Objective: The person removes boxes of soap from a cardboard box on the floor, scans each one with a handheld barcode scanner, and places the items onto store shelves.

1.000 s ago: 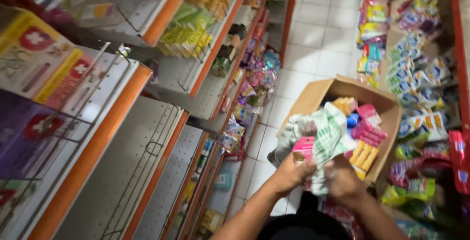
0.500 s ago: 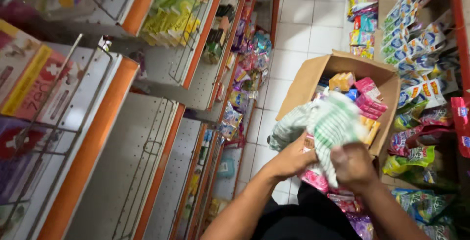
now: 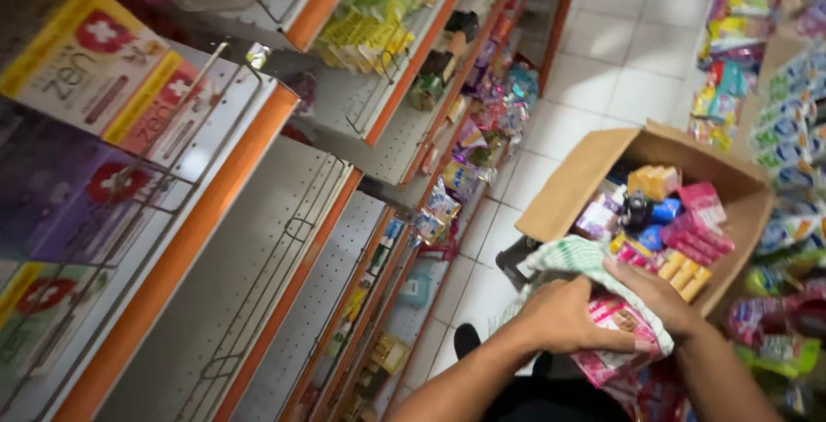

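Both hands are closed on a bundle at the person's lap: the left hand (image 3: 564, 317) grips a pink snack packet (image 3: 613, 329) from the side, while the right hand (image 3: 658, 295) presses down on the green-and-white checked cloth (image 3: 578, 258) draped over it. Just beyond them sits an open cardboard box (image 3: 575, 183) on the white tiled floor (image 3: 619, 61), filled with colourful packets. Orange-edged shelves (image 3: 185, 241) run along the left.
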